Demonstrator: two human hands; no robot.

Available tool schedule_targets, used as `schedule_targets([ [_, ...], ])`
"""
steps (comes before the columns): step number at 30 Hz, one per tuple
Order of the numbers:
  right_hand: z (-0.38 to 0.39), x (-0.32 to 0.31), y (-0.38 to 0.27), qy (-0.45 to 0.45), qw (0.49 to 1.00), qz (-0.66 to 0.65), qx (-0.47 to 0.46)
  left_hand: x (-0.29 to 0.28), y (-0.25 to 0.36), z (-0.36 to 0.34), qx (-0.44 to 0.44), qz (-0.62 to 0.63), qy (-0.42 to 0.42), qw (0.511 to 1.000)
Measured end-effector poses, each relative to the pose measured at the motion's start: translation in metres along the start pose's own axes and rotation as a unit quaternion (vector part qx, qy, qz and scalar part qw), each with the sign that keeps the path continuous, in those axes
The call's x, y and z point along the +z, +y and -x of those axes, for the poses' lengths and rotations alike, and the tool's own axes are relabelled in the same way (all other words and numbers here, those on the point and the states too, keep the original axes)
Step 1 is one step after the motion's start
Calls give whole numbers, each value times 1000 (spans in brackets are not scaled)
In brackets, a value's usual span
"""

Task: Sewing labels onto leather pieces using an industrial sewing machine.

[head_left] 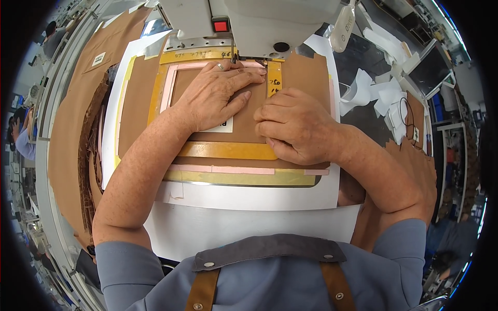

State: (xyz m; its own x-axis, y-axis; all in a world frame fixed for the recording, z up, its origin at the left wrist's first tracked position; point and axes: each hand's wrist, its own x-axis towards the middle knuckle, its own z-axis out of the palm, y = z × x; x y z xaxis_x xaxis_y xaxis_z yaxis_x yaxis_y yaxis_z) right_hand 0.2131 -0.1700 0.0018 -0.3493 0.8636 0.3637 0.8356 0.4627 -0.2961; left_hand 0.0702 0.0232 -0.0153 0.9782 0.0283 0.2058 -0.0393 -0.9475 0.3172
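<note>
My left hand (220,93) lies on brown fabric (187,83) inside a rectangular yellow frame (225,150), fingers apart, fingertips just below the sewing machine's presser foot (233,57). A pink strip (168,88) runs along the inner edge. My right hand (290,122) has its fingers curled over the frame's right side, thumb low near the bottom bar; whether it grips the frame or the fabric is partly hidden. A white label (223,127) shows under my left hand. Beneath lie a pale yellow board (238,177) and white sheet (249,199).
Brown pieces (70,150) pile at left; white scraps (358,90), a cable and a dark monitor (430,67) sit at right. The machine head (270,23) overhangs the work. Co-workers (23,137) appear at the far left.
</note>
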Motion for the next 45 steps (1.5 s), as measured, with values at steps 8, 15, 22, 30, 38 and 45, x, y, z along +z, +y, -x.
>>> schedule_targets([
  [8,0,2,3,-15,1000,0,-11,-1,0,0,1,0,-2,1000],
  [15,4,3,1,-14,1000,-6,5,0,-4,-1,14,2,-1,1000],
  [22,6,4,2,-9,1000,-15,10,-2,1,-1,28,25,20,999],
  [30,6,5,2,20,1000,2,0,0,6,-2,37,-25,37,998],
  [38,6,4,4,26,1000,15,6,-4,7,-8,-14,-20,6,1000],
  [45,6,1,7,15,999,25,22,-2,-22,-18,-38,-13,2,999],
])
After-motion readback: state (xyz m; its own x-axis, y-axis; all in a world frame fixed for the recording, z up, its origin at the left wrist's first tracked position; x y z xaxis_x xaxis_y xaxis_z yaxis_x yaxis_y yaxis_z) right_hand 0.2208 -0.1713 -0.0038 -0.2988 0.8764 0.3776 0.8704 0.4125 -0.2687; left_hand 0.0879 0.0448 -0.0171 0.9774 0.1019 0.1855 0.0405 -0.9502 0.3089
